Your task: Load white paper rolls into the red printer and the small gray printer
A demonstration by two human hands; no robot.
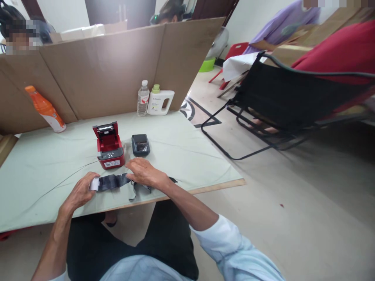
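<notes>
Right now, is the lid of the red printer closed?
No, the red printer has its lid tipped up and open, standing just behind the person's hands on the table.

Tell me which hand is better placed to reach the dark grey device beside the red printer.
Right, probably. The right hand rests on the dark strip just below the dark grey device, with nothing between them. The left hand pinches the strip's white end, farther off, with the red printer nearer its path.
</notes>
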